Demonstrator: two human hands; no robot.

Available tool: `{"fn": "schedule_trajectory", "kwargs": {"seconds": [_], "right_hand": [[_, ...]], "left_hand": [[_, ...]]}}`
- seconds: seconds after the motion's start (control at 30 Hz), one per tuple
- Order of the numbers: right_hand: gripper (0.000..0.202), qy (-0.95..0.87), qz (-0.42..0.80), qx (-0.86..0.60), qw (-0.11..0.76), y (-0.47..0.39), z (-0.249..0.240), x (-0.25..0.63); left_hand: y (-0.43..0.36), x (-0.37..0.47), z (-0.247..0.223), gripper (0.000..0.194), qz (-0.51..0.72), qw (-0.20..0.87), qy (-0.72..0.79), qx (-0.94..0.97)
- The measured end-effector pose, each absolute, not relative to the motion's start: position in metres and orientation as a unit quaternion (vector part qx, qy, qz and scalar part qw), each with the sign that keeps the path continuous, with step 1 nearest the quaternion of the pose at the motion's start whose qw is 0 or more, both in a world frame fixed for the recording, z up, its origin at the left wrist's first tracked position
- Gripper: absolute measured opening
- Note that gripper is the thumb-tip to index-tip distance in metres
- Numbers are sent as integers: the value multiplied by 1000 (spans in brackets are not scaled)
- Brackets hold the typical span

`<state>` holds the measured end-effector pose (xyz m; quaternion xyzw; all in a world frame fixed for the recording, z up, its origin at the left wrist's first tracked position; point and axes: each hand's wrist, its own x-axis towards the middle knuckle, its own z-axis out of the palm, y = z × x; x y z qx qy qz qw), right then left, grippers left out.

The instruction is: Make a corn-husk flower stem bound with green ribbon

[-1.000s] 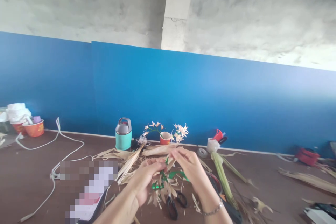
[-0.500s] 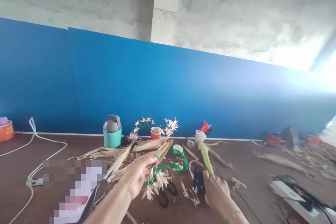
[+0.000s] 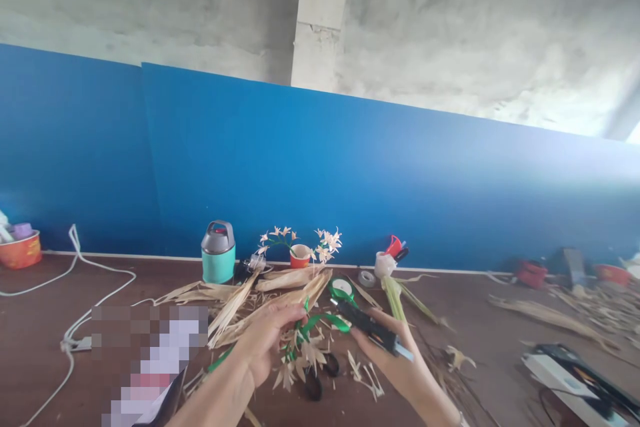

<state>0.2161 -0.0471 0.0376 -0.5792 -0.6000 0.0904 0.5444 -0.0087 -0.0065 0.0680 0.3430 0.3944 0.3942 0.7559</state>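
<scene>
My left hand (image 3: 270, 337) is closed on a green-wrapped stem, with pale husk flowers (image 3: 297, 360) hanging beneath the fingers. In my right hand (image 3: 383, 340) is a black glue gun (image 3: 367, 327), its tip pointing left toward the stem. Green ribbon (image 3: 327, 321) runs between the hands from a spool (image 3: 342, 289) just behind them. Black-handled scissors (image 3: 314, 385) lie under the flowers, partly hidden by them. Small pale husk pieces (image 3: 367, 377) rest to their right.
Dried husks (image 3: 290, 278) spread behind my hands. Farther back stand a teal flask (image 3: 219, 263), a red cup (image 3: 300, 255) by finished flowers, and a white holder (image 3: 385, 265). White cable (image 3: 103, 300) lies left; a black-and-white device (image 3: 575, 373) sits right.
My right hand has lifted the black glue gun off the table and turned its tip toward the flowers. My left hand still holds the stem. The view has shifted slightly.
</scene>
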Motion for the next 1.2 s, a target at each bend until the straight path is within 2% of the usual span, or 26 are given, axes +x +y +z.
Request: {"fn": "schedule_trajectory", "kwargs": {"seconds": [0.13, 0.3, 0.87, 1.2], "right_hand": [[7, -693, 106, -526, 482, -48, 57, 195], [10, -740, 129, -529, 395, -44, 73, 188], [23, -751, 97, -544, 362, -44, 73, 187], [23, -752, 100, -543, 359, -45, 76, 187]], "left_hand": [[-7, -7, 67, 16, 396, 758, 407, 321], [-8, -6, 69, 17, 394, 754, 408, 331], [-10, -5, 69, 19, 406, 754, 408, 316], [-11, -5, 69, 16, 408, 748, 411, 324]]}}
